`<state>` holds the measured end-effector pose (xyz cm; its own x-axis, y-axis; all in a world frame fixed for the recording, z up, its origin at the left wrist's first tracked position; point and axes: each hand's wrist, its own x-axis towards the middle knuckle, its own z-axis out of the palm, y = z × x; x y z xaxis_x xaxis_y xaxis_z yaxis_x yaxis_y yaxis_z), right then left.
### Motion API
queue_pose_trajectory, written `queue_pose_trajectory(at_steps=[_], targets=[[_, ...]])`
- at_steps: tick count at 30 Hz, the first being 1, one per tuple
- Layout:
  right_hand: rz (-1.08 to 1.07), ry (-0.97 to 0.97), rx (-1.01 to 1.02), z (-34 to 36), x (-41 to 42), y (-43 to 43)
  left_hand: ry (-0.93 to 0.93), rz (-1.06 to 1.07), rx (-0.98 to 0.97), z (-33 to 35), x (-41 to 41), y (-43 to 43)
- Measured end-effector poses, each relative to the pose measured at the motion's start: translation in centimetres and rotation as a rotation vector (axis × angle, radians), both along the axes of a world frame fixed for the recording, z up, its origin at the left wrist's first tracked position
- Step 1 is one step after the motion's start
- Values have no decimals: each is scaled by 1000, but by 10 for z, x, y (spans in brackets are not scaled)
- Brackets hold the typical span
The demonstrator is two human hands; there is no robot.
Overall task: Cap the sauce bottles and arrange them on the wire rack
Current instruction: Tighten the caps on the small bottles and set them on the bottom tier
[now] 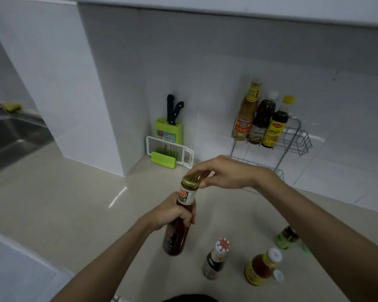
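My left hand (pixel 175 212) grips the neck of a tall dark red sauce bottle (pixel 176 234) standing on the counter. My right hand (pixel 223 173) pinches the gold cap (pixel 190 180) sitting on the bottle's mouth. Behind it, the wire rack (pixel 292 138) stands against the tiled wall with three capped bottles (pixel 260 120) on its top shelf. On the counter in front stand a red-and-white-capped bottle (pixel 215 260), a yellow-labelled bottle (pixel 261 269) with a loose white cap (pixel 278 275) beside it, and a green-labelled bottle (pixel 287 237) partly hidden by my right arm.
A green knife block (pixel 169 130) with two black-handled knives and a white grater (pixel 170 153) stand in the back corner. A steel sink (pixel 11 136) lies at the far left. A white pillar juts out between sink and corner.
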<state>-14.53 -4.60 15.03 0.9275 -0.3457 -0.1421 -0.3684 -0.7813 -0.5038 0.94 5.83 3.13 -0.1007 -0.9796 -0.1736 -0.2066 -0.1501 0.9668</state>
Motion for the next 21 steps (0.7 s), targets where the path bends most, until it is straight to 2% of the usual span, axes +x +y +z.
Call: queue_pose_trajectory(at_steps=[5, 7, 12, 17, 21], targets=[[-88, -91, -103, 10, 8, 1, -55, 163, -29, 11, -9, -17], [-89, -110, -78, 11, 6, -2, -38, 116, -16, 18, -10, -19], [-14, -58, -8, 23, -3, -10, 46, -150, 11, 31, -6, -20], [-20, -66, 136, 34, -3, -16, 72, -187, -3, 38, -7, -25], [-85, -100, -86, 30, -4, -8, 13, -115, -28, 41, -7, -26]])
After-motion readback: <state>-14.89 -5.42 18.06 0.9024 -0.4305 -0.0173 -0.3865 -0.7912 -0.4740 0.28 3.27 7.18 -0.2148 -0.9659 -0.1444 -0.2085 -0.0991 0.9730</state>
